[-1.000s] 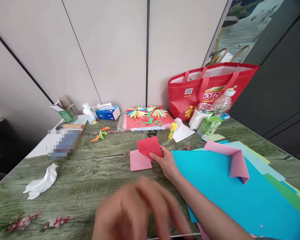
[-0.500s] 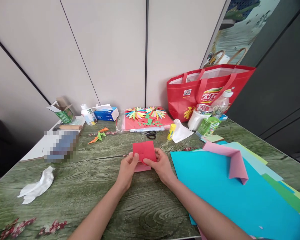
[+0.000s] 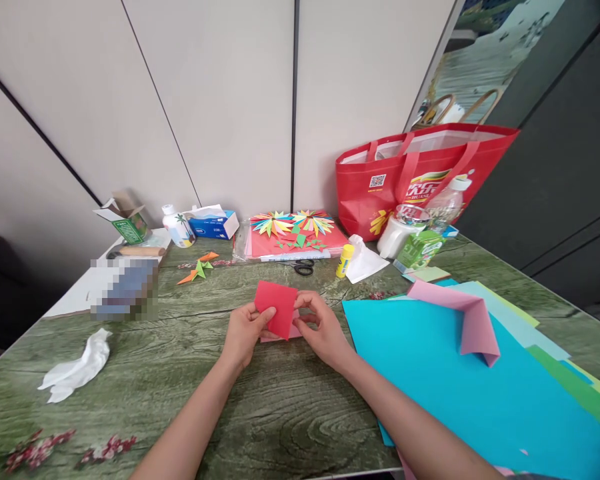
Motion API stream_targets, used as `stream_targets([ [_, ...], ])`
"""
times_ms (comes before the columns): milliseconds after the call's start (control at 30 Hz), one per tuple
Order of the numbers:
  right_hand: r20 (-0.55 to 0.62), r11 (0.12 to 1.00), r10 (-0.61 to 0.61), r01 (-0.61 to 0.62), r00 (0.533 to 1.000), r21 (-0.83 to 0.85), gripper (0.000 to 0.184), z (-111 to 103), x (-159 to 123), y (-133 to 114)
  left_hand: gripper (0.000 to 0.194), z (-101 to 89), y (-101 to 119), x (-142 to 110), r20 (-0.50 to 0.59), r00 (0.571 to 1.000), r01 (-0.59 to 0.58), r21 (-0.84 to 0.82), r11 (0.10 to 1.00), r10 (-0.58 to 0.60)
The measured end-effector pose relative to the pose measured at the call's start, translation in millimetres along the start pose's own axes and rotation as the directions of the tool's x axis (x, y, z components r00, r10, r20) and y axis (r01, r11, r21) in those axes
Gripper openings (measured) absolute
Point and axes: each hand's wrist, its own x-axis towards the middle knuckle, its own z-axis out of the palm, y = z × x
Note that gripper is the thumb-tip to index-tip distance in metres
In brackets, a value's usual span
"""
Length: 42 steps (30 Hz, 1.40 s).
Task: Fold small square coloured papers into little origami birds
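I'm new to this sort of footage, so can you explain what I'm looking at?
There's no machine, just a person's two bare hands. The camera sits on that person's head, looking forward and down. The left hand holds a small red paper; the right hand is at its right edge, though whether it grips is hard to tell. Beneath is a pink paper. Also on the table are a large blue sheet, a glue stick, scissors and, towards the back, a red bag.
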Motion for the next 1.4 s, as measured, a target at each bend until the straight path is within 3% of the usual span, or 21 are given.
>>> stream_targets([
  [200, 0.150, 0.993, -0.043, 0.058, 0.988, -0.100, 0.031, 0.2, -0.4, -0.5, 0.029, -1.6, -0.9, 1.0, -0.003, 1.000, -0.002, 0.020, 1.000, 0.002],
  [433, 0.048, 0.998, 0.002, 0.001, 0.999, -0.067, 0.005, 1.1, 3.1, 3.4, 0.029, 2.1, 8.6, -5.0, 0.159, 0.986, -0.038, -0.102, 0.994, 0.054],
  [667, -0.112, 0.996, 0.088, -0.090, 0.990, -0.011, 0.017, 1.9, 4.4, 3.5, 0.029, 5.9, 5.4, -8.7, 0.211, 0.977, -0.010, -0.102, 0.995, 0.032],
  [833, -0.135, 0.980, 0.178, -0.165, 0.975, 0.107, 0.024, 3.3, 4.8, 7.1, 0.031, 10.1, 5.8, -10.4, 0.199, 0.980, 0.034, -0.100, 0.994, -0.013],
  [1000, -0.130, 0.966, 0.224, -0.203, 0.966, 0.161, 0.029, 2.7, 6.2, 7.9, 0.030, 13.2, 5.5, -12.1, 0.253, 0.967, 0.053, -0.138, 0.989, -0.016],
  [1233, -0.136, 0.973, 0.199, -0.180, 0.970, 0.143, 0.024, 1.6, 6.3, 8.5, 0.027, 17.1, -1.0, -14.0, 0.077, 0.990, -0.102, -0.163, 0.981, 0.115],
  [1400, -0.113, 0.977, 0.192, -0.179, 0.975, 0.115, 0.018, 0.5, 5.9, 8.4, 0.020, 17.6, -1.1, -13.8, 0.080, 0.987, -0.134, -0.088, 0.987, 0.141],
])
